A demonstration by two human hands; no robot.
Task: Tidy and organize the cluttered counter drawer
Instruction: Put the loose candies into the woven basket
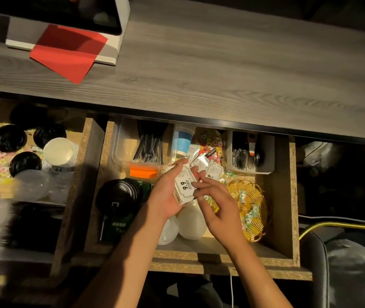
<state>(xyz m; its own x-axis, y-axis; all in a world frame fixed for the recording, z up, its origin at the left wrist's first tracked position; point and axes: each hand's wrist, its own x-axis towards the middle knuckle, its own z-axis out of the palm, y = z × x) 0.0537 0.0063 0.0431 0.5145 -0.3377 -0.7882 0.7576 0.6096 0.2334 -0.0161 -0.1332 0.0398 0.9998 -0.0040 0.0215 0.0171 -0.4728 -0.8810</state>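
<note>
Left hand grips a stack of price tags over the open drawer, fingers curled round it. Right hand fingers spread, fingertips touching the stack's edge. Loose tags lie just beyond the fingertips; gold wire basket right of them, black lids left.

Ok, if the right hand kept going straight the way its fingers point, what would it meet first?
Probably the stack of price tags held in the left hand; the right hand's fingertips point up-left and already look to be touching its edge, though depth is unclear.
</note>
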